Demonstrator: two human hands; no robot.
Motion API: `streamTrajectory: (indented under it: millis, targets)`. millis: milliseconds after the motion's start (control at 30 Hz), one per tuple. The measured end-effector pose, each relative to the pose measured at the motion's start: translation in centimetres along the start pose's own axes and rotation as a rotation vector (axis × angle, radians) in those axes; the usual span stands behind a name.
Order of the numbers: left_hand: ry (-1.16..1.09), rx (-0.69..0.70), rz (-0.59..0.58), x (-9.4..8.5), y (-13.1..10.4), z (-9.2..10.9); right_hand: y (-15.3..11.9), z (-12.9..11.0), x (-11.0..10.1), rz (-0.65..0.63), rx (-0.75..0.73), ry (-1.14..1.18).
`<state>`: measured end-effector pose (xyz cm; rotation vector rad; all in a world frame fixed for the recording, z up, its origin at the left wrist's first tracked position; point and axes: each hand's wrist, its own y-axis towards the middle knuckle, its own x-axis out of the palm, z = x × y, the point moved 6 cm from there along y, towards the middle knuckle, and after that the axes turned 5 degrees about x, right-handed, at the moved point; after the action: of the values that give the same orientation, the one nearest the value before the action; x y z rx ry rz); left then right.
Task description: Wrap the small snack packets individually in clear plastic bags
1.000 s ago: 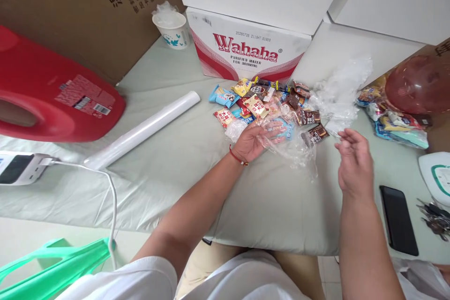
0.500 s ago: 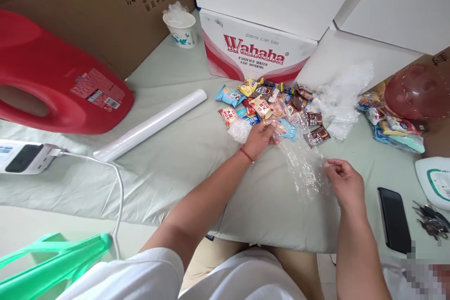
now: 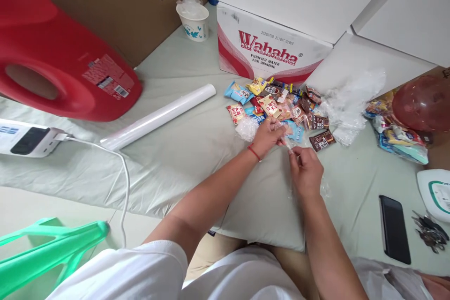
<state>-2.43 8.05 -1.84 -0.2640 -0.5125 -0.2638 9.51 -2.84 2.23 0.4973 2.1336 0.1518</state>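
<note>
My left hand, with a red string at the wrist, is closed on one part of a clear plastic bag at the near edge of a heap of wrapped snacks. Close by on its right, my right hand pinches the same plastic, which looks gathered into a narrow strand between the two hands. Loose film hangs beneath and beside the right hand, partly hidden by it. Just left of the left hand lies a crumpled clear plastic ball. A dark cocoa packet rests beyond the right hand.
Crumpled clear bags lie right of the snacks, before bagged snacks and a red balloon. A white roll, red jug and paper cup stand left. A phone and keys lie right.
My right hand has moved left and up, close to my left hand. The plastic, spread out between them before, is now bunched narrow. The view has shifted slightly.
</note>
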Motion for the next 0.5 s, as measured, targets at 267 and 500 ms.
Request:
streamTrajectory:
  millis: [267, 500]
  targets:
    - [-0.13, 0.02, -0.131, 0.3, -0.6, 0.4, 1.1, 2.4, 2.3, -0.056, 0.596, 1.053]
    - [0.041, 0.157, -0.172, 0.9, -1.3, 0.8, 0.5, 3.1, 1.5, 0.153, 0.589, 0.983]
